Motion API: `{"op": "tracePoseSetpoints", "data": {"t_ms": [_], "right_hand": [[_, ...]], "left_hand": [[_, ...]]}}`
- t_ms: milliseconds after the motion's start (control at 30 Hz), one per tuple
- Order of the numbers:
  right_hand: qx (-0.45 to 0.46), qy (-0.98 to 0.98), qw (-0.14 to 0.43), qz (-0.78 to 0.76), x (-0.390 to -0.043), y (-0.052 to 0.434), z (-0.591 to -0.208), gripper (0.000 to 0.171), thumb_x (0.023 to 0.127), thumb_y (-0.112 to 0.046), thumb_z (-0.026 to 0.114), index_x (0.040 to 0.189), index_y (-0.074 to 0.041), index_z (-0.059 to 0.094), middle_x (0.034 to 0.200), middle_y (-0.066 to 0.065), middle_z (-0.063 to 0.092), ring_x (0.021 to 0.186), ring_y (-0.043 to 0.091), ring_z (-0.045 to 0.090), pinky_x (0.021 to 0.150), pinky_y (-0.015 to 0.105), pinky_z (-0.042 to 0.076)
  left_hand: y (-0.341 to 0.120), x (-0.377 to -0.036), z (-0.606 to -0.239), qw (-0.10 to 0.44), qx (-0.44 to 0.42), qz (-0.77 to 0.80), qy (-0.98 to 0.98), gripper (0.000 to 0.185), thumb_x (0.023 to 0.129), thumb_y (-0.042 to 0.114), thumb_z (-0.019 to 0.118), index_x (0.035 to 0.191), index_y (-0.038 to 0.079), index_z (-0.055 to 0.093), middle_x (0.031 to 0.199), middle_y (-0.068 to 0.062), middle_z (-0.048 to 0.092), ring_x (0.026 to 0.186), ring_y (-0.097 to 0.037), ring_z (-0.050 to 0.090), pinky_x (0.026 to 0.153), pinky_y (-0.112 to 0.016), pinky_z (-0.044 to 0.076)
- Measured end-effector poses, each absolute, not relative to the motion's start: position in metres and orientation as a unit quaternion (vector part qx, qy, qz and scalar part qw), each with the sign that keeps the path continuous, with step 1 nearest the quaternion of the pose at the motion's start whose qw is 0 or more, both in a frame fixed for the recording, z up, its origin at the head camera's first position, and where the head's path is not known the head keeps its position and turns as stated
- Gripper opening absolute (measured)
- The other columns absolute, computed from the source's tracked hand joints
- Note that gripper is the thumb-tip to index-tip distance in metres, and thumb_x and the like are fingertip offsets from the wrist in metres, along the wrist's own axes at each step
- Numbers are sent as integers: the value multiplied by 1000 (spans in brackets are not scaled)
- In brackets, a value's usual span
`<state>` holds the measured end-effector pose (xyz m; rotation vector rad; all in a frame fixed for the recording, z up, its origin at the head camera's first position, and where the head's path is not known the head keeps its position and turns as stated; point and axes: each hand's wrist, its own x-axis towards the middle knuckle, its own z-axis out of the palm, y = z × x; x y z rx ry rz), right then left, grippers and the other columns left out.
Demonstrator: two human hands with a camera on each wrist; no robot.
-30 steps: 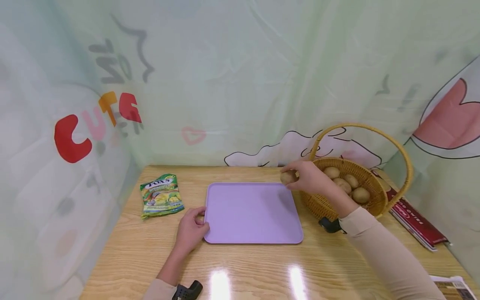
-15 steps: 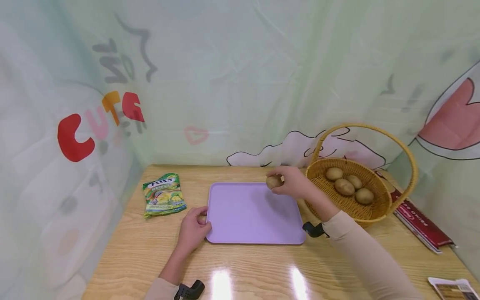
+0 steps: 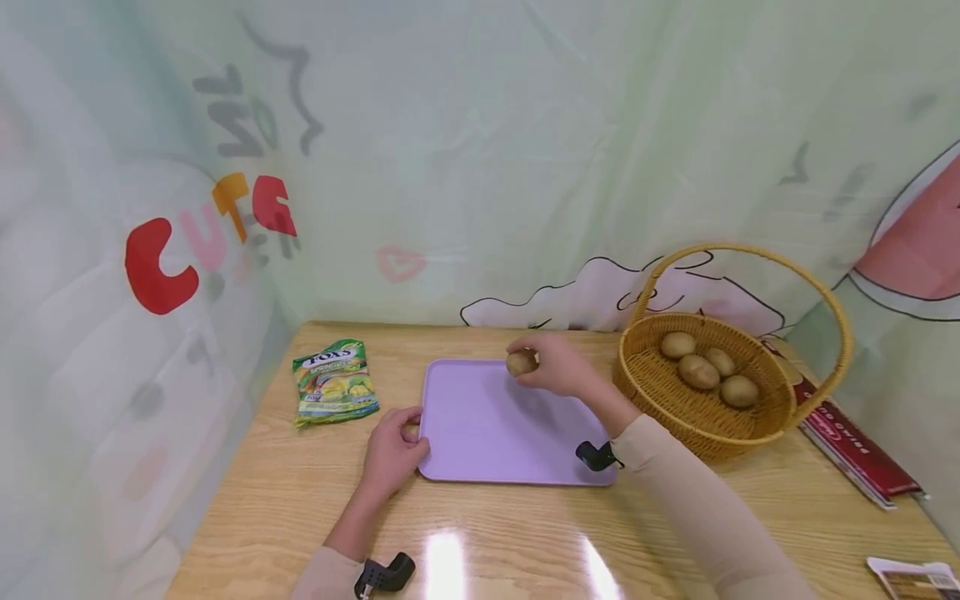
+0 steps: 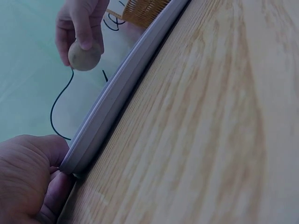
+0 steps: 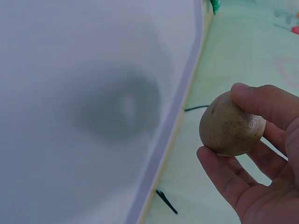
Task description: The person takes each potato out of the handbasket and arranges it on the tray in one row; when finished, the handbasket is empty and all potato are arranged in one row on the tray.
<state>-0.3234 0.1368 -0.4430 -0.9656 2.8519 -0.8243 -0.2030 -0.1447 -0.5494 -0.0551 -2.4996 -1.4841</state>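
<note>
Over one tray (image 3: 487, 433), right hand (image 3: 558, 371) grips one kiwi (image 3: 521, 363); four in basket (image 3: 675, 408).

Wooden worktop (image 3: 525, 533) before a pale green printed curtain (image 3: 480, 150). Green sweet packet (image 3: 333, 381) lies flat at far left. Dark red booklet (image 3: 855, 450) lies at right; a printed paper (image 3: 915, 577) shows at the near right corner.
</note>
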Motion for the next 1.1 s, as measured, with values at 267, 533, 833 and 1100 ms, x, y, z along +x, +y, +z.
{"op": "tracePoseSetpoints", "data": {"t_ms": [267,533,833,1100], "right_hand": [[-310,917,15,-249,-329,108,-456,46,74,-12,80,118,-7,68,110,4,67,96,21,58,84,38,48],[-311,916,31,-253,-331,68,-464,46,75,-13,80,119,-8,68,114,4,66,101,19,58,88,37,47],[-309,920,42,-239,-338,34,-479,44,74,-12,82,117,-10,69,118,5,66,109,19,56,95,37,44],[-319,917,20,-237,-343,20,-490,46,73,-9,84,116,-11,70,120,6,65,112,25,54,98,39,42]], "left_hand": [[-144,-205,-551,116,-20,-512,-851,47,71,-4,70,118,-1,66,100,-5,62,69,-10,58,60,-24,53],[-144,-206,-552,117,-21,-509,-853,48,71,-4,71,119,-1,66,99,-5,62,69,-10,58,60,-24,53],[-144,-210,-556,119,-24,-511,-851,48,70,-3,71,118,0,67,99,-3,62,69,-10,58,61,-24,52],[-147,-209,-552,124,-30,-511,-850,47,71,-4,71,117,-1,67,99,-5,62,68,-9,58,61,-23,52]]}}
